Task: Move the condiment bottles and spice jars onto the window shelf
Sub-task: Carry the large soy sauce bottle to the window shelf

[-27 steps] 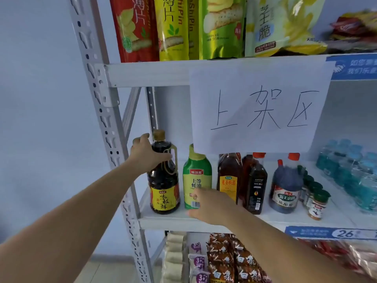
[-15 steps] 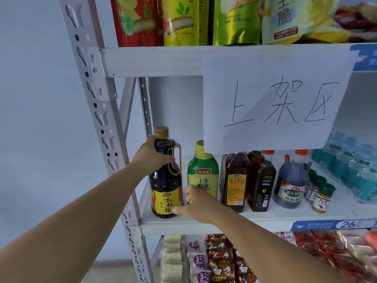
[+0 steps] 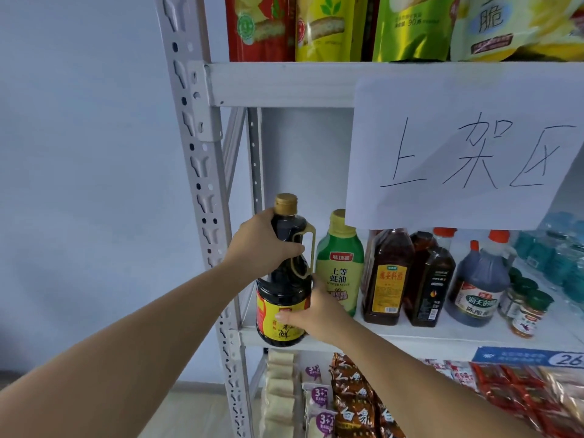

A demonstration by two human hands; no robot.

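A dark soy sauce bottle (image 3: 286,289) with a gold cap and side handle stands at the left end of the white shelf (image 3: 442,338). My left hand (image 3: 264,245) grips its neck and shoulder. My right hand (image 3: 316,314) holds its lower body from the right, thumb across the yellow label. To its right stand a green oyster sauce bottle (image 3: 339,263), an amber bottle (image 3: 388,279), a dark brown bottle (image 3: 428,286) and a jug of dark vinegar (image 3: 480,282). Small green-capped spice jars (image 3: 527,314) sit further right.
The perforated white upright (image 3: 205,184) of the rack rises just left of my left hand. A paper sign (image 3: 458,153) hangs from the shelf above, covering the bottle tops. Snack bags (image 3: 331,26) fill the top shelf, packets (image 3: 357,403) the shelf below, blue-green water bottles (image 3: 562,251) the far right.
My right hand has moved left from the green bottle's base onto the soy sauce bottle's lower body. The soy sauce bottle has shifted forward to the shelf's front edge. My left hand keeps its grip.
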